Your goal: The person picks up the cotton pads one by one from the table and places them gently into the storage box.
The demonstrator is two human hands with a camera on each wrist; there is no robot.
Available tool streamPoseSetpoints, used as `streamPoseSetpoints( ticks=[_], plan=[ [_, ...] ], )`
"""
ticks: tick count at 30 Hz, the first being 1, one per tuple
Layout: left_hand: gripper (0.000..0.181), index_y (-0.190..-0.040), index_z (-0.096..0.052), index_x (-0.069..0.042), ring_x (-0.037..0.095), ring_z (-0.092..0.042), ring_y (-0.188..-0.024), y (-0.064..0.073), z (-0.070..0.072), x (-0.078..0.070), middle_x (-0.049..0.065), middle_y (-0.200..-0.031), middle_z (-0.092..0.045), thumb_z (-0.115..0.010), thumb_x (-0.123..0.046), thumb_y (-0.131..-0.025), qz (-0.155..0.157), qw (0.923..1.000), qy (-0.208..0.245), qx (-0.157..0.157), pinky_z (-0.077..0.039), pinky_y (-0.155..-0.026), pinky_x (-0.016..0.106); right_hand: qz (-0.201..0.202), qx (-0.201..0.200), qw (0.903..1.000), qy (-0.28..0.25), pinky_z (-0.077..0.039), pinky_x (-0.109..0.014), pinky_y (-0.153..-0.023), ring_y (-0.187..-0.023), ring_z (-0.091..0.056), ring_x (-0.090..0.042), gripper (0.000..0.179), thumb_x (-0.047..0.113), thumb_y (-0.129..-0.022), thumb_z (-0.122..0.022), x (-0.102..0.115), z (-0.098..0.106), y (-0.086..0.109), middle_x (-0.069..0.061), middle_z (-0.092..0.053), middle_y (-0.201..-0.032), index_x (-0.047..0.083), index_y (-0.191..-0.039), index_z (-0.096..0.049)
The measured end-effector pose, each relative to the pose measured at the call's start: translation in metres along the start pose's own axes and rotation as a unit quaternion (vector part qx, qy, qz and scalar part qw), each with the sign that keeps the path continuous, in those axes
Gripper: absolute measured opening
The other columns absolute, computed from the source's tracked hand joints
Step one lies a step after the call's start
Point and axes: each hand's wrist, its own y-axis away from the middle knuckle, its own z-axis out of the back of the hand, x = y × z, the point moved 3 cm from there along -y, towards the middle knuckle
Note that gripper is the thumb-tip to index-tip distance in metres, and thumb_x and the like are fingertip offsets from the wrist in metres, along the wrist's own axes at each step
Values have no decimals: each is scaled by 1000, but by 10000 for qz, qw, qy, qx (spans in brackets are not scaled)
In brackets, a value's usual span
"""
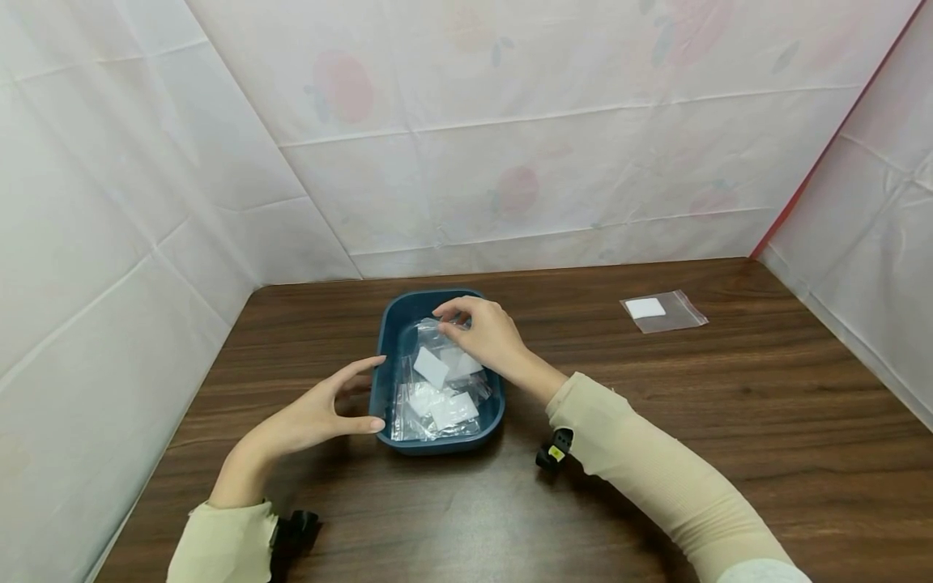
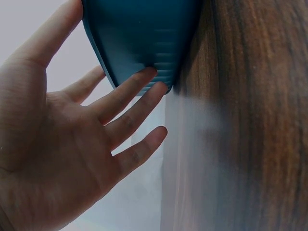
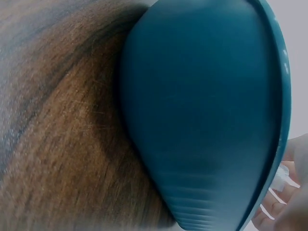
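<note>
A dark blue plastic basket [image 1: 379, 397] holds several clear zip bags [image 1: 408, 413], with white squares inside them. My left hand [image 1: 309, 417] rests at the basket's left side, thumb and index fingertip right at the rim. The left wrist view shows its fingers spread, some against the ribbed outer wall [image 2: 163, 50]. My right hand [image 1: 488, 332] reaches in over the right rim with fingers bent toward the thumb, pinching the top of a clear zip bag [image 1: 428, 330]. A bit of that plastic [image 3: 280, 178] shows between the fingers in the right wrist view, where the basket wall hides most of the hand.
Another zip bag [image 1: 672, 312] with a white square lies flat on the brown wooden table [image 1: 627, 453], toward the back right. White sheeting with faint fruit prints [image 1: 510, 162] stands behind the table and along both sides.
</note>
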Motion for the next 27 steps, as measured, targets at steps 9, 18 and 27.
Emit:
streamPoseSetpoints(
  ticks=[9, 18, 27],
  plan=[
    [84, -156, -26, -20, 42, -34, -139, 1, 1, 1, 19, -152, -37, -76, -29, -89, -53, 10000, -20, -28, -33, -103, 66, 52, -86, 9999, -113, -43, -27, -53, -89, -63, -14, 20, 17, -94, -70, 4, 5, 1, 2, -70, -105, 16, -114, -73],
    [85, -156, -25, -19, 42, -34, -138, 2, 2, 2, 19, -151, -38, -76, -29, -89, -30, 10000, -18, -37, -32, -103, 66, 134, -177, 9996, -192, -43, -27, -55, -86, -61, -12, 19, 17, -94, -71, 2, 13, 3, 2, -71, -104, 15, -113, -74],
    [85, -156, -26, -20, 41, -35, -138, 2, 1, 2, 18, -152, -38, -77, -29, -89, -52, 10000, -7, -46, -33, -104, 65, 204, -295, 9986, -376, -37, -28, -51, -79, -59, -15, 19, 16, -93, -72, -2, 25, 10, 0, -71, -98, 13, -112, -74]
  ],
)
